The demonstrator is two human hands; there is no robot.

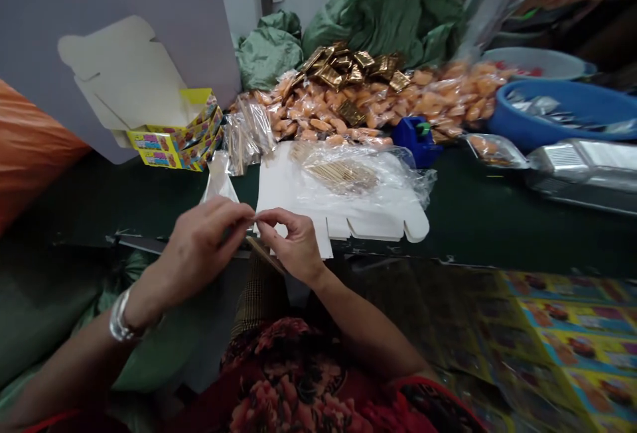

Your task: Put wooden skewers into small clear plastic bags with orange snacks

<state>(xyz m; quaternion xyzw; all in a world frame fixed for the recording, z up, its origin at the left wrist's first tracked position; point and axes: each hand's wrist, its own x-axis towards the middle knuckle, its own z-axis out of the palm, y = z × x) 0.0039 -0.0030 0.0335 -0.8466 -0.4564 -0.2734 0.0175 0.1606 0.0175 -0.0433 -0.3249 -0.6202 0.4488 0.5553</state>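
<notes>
The left hand (199, 247), with a shiny silver bangle (122, 317) on its wrist, and the right hand (293, 244) are both curled up. Their fingertips (243, 207) meet and pinch something too thin to see. Just past them, at twelve o'clock, lies a flat white cardboard box sheet (283, 187). On it sits a clear plastic bag of thin wooden sticks (341, 174). Farther off, at one o'clock, is a long heap of orange snacks (348, 121) with shiny gold packets (348, 68) on top.
</notes>
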